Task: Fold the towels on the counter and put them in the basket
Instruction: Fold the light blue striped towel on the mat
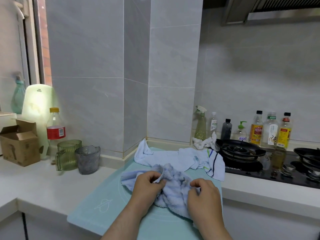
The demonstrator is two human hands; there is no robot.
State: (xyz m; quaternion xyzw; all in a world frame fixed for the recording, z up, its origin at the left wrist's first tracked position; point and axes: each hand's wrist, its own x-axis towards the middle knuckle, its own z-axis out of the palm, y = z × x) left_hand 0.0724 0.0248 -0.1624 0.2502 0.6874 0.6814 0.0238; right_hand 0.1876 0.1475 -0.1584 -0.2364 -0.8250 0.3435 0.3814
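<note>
Nearest, on a pale green mat [97, 210] lying at the front edge of the white bench [43, 184]: a crumpled blue towel [173, 193], bunched up between both hands. Left grip [149, 186] clenched on a raised edge of that towel, pinched between thumb and curled fingers. Right grip [204, 194] curled round a fold on the towel's right side, knuckles up. Just behind, over the far end of the mat, a paler blue towel [169, 156] spread loose and rumpled, one corner propped up against the tiled wall corner. Touching its right side, a white striped towel [214, 163] hanging over the mat's right edge, just beside the black hob [259, 172]. To the left on the bench, a grey cup [88, 159] and a green ribbed cup [68, 155] side by side. Behind the striped towel, a wadded white rag [204, 142] against the wall ledge. Farther back, a spray bottle [200, 125] heading a row of bottles along the wall behind the hob. Far left, a red-labelled bottle [55, 129], an open cardboard box [19, 142] and a pale chopping board [39, 108] standing upright by the window.
</note>
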